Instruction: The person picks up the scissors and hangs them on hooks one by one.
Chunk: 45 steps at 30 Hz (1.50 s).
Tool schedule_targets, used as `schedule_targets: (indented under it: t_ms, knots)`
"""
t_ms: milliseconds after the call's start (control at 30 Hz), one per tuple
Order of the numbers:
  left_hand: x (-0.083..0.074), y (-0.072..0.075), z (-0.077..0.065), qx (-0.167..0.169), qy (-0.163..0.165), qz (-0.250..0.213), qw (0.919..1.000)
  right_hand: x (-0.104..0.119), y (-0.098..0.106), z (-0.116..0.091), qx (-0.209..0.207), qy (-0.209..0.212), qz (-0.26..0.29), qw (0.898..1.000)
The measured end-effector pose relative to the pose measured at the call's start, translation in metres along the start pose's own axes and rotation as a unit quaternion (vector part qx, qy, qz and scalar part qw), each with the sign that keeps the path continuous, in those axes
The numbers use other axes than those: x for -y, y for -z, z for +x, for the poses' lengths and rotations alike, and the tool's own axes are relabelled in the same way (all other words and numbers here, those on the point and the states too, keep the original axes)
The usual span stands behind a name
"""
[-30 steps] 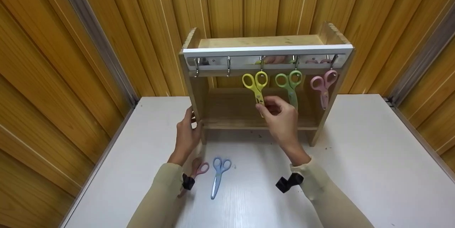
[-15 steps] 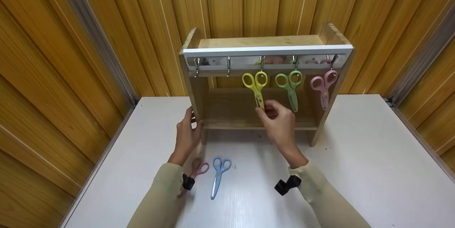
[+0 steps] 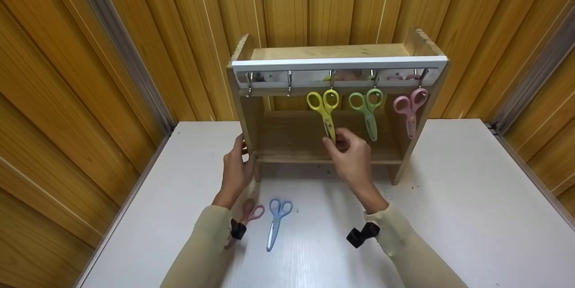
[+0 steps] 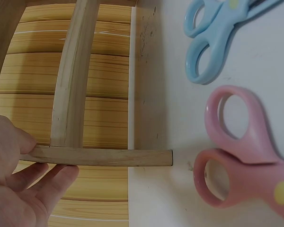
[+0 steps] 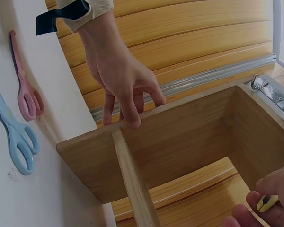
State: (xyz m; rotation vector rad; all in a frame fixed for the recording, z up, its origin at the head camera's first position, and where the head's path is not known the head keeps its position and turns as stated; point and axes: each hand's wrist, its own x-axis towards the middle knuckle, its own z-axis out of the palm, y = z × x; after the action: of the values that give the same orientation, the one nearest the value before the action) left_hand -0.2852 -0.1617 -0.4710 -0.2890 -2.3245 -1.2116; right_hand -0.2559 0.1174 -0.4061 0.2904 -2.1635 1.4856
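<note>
My right hand (image 3: 352,157) pinches the blade tip of the yellow scissors (image 3: 324,108), whose right handle loop is at the middle hook of the wooden rack (image 3: 330,157). In the right wrist view the yellow tip (image 5: 267,203) shows between thumb and fingers. My left hand (image 3: 236,166) grips the rack's left side panel (image 4: 104,156), thumb on one face and fingers on the other. To the right hang green scissors (image 3: 367,110) and pink scissors (image 3: 410,110), each by one loop. On the tabletop lie blue scissors (image 3: 275,223) and another pink pair (image 3: 254,212), partly hidden by my left wrist.
The two left hooks (image 3: 249,85) on the metal strip carry nothing. The rack stands on a white table (image 3: 453,198) in front of a wood-patterned wall (image 3: 328,5), with similar panels at both sides.
My right hand has slid a little down and left along the yellow scissors to their tip, uncovering the green blades. The left hand keeps its place.
</note>
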Motion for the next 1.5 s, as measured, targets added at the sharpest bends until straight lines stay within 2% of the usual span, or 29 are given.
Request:
schedule_targets:
  t_ms: [300, 467, 733, 867, 1067, 1267, 1500]
  knots:
    - [-0.001, 0.0, 0.0, 0.007, 0.018, -0.001, 0.9998, -0.003, 0.001, -0.001, 0.008, -0.012, -0.008, 1.0]
    - [-0.001, -0.001, -0.001, 0.004, 0.016, 0.004, 0.9999, -0.008, 0.003, -0.003, 0.017, -0.02, -0.016, 1.0]
    - [0.0, -0.001, -0.001, 0.002, 0.009, 0.006, 0.9999, -0.016, 0.006, -0.01, 0.057, -0.055, -0.029, 0.996]
    - [-0.001, 0.0, 0.0, 0.003, 0.014, 0.001, 0.9999, -0.022, 0.006, -0.015, 0.086, -0.075, -0.044, 0.992]
    - [-0.002, 0.0, 0.0, 0.008, 0.016, -0.002, 0.9998, -0.029, 0.006, -0.025, 0.114, -0.082, -0.077, 0.987]
    - [0.0, 0.001, -0.002, 0.005, 0.008, -0.008, 0.9999, -0.03, 0.0, -0.041, 0.15, -0.089, -0.138, 0.975]
    - [0.001, 0.001, -0.001, 0.004, -0.004, -0.005, 1.0, -0.03, -0.014, -0.061, 0.196, -0.089, -0.174, 0.961]
